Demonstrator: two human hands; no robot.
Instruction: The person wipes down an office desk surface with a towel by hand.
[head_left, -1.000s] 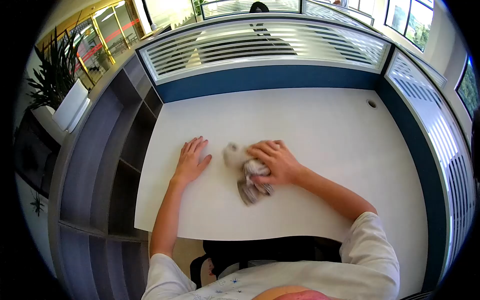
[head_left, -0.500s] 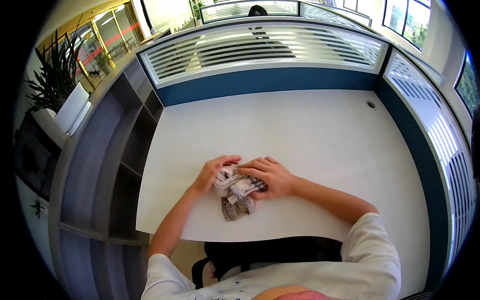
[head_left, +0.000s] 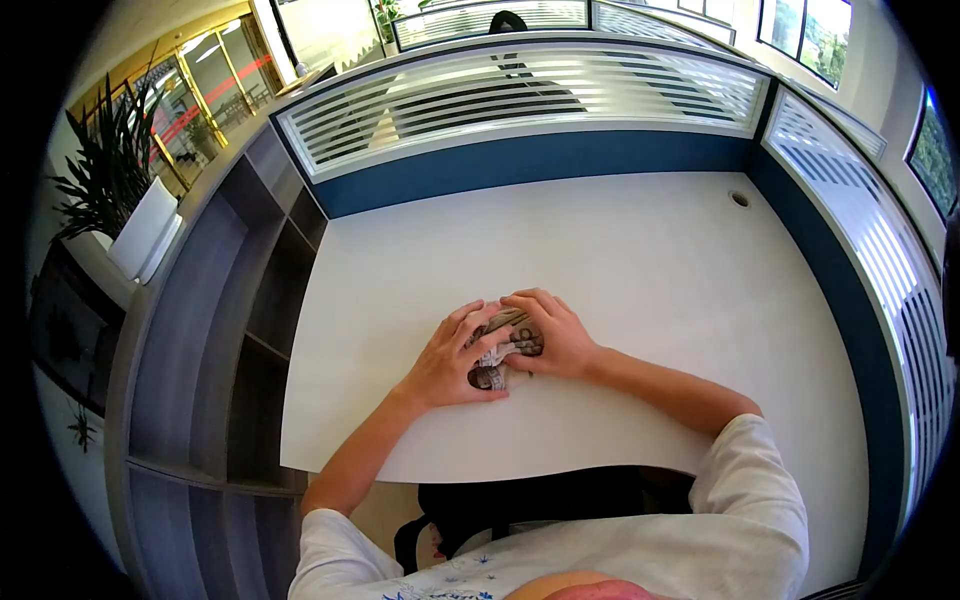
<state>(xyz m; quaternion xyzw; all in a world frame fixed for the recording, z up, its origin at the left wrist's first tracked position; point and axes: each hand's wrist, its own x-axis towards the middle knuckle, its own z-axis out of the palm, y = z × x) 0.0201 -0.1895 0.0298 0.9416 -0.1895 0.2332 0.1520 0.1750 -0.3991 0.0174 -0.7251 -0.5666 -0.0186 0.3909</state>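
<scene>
crumpled cloth (head_left: 524,339) on white desk (head_left: 660,270), grey shelves (head_left: 205,340) left, slatted partition (head_left: 540,155) beyond

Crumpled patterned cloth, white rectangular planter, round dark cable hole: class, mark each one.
Crumpled patterned cloth (head_left: 523,335), head view: exposed folds.
White rectangular planter (head_left: 146,232), head view: side wall.
Round dark cable hole (head_left: 739,199), head view: its centre.
</scene>
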